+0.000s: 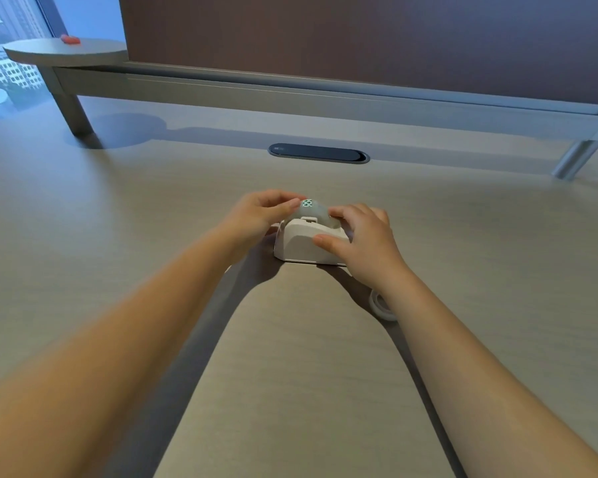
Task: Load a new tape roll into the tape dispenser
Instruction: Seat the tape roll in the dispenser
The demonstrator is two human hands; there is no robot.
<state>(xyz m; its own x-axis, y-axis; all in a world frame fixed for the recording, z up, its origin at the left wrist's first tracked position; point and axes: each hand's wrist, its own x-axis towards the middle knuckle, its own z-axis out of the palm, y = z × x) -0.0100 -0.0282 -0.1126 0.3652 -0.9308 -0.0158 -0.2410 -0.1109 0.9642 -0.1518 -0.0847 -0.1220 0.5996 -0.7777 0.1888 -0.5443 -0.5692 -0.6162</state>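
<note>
- Left hand (259, 215): fingers pinched on the tape roll (311, 210) seated in the dispenser (301, 244).
- Right hand (366, 241): fingers clamped around the dispenser on the bench (118, 215).

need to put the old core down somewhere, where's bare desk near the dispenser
Bare desk lies left of the left hand, and between the dispenser and the dark cable grommet. The stretch between the forearms is bare too. It is crowded to the right: the right hand covers that end, and a white ring lies beside the wrist.
</note>
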